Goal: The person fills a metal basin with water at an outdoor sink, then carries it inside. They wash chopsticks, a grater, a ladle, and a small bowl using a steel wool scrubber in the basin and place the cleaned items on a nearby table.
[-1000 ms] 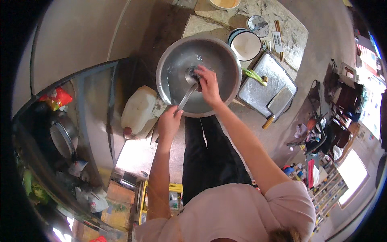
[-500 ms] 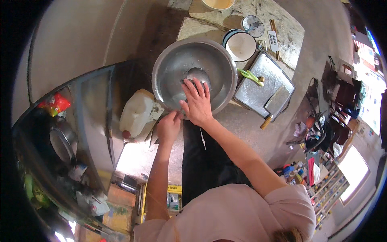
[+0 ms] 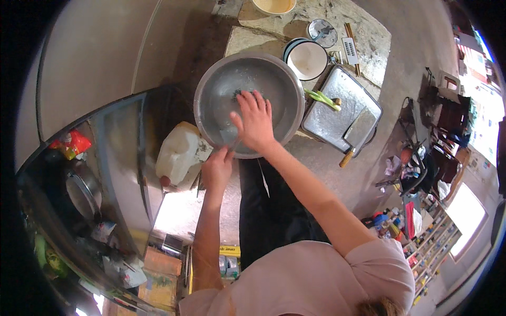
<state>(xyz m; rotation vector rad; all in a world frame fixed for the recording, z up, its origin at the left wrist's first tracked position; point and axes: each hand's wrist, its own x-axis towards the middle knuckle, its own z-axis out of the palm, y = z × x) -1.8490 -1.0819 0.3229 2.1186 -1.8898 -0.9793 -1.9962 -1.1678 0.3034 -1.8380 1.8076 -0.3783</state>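
A large round metal basin [image 3: 211, 79] stands in front of me, tilted a little toward me. At its near left edge my left hand [image 3: 217, 169] is closed, fingers pinched at the rim. Something thin and greyish by those fingertips is too blurred to name. My right hand [image 3: 256, 122] reaches inside the basin, palm down with its fingers stretched out and the thumb apart. Beneath its fingertips shows a small dark patch [image 3: 239, 95], partly hidden, whose kind I cannot make out.
A pale plastic jug [image 3: 178, 152] with a brown cap lies left of the basin. To the right are a metal tray [image 3: 337, 95], green onion stalks [image 3: 322, 99] and a cleaver [image 3: 358, 129]. Beyond stand a white enamel bowl [image 3: 307, 60], a grater [image 3: 349, 50] and chopsticks [image 3: 352, 31].
My right hand has shifted slightly up and left in the basin, its thumb lifting outward. A round shiny shape seen by its fingertips no longer shows. My left hand stays at the rim.
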